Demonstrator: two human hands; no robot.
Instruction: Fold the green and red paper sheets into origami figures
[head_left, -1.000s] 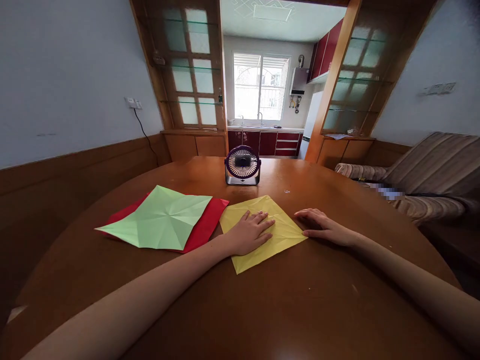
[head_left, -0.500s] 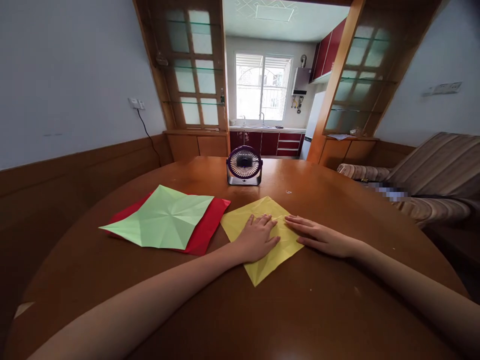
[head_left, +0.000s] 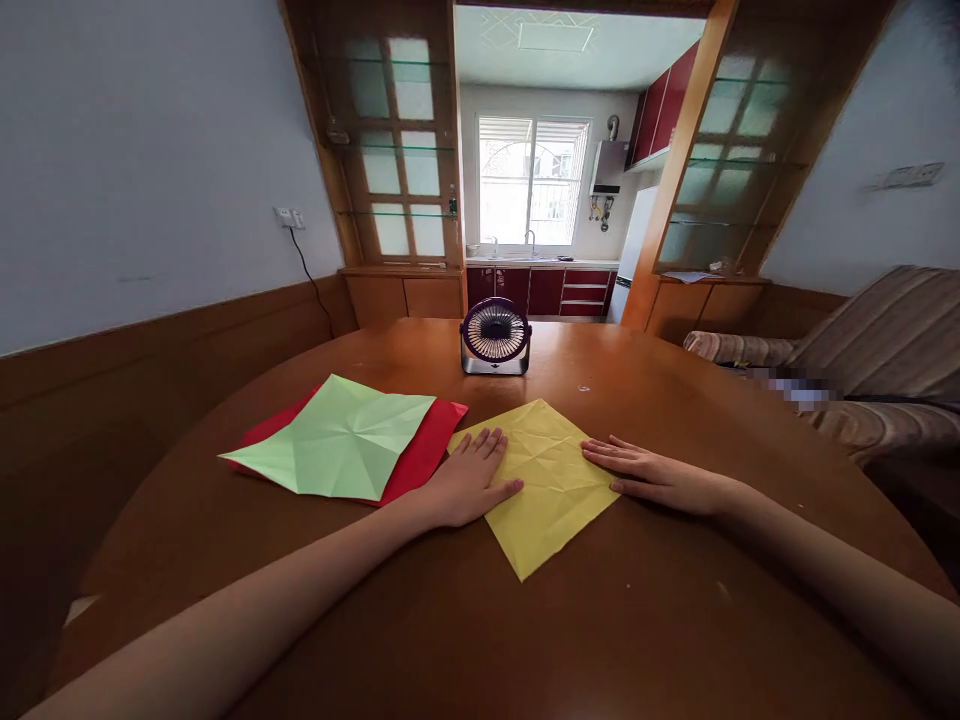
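A creased sheet of yellow paper (head_left: 551, 470) lies unfolded on the wooden table, one corner pointing toward me. My left hand (head_left: 469, 478) rests palm down on its left part, fingers stretched out and slightly spread. On the right edge of the same sheet, my right hand (head_left: 649, 475) lies with straight fingers, the fingertips touching the paper. To the left is a creased light green sheet of paper (head_left: 341, 440), its corners lifting a little. Beneath it a red sheet of paper (head_left: 420, 455) shows along the edges.
A small dark purple fan (head_left: 495, 335) stands on the wooden table (head_left: 585, 640) beyond the yellow paper. A striped armchair (head_left: 877, 360) is at the right. Behind the table, wooden cabinets (head_left: 405, 297) flank an opening to a kitchen.
My left hand has slid left from the middle of the yellow paper to its left side, uncovering the creased centre. My right hand stays at the right edge. The view has shifted slightly.
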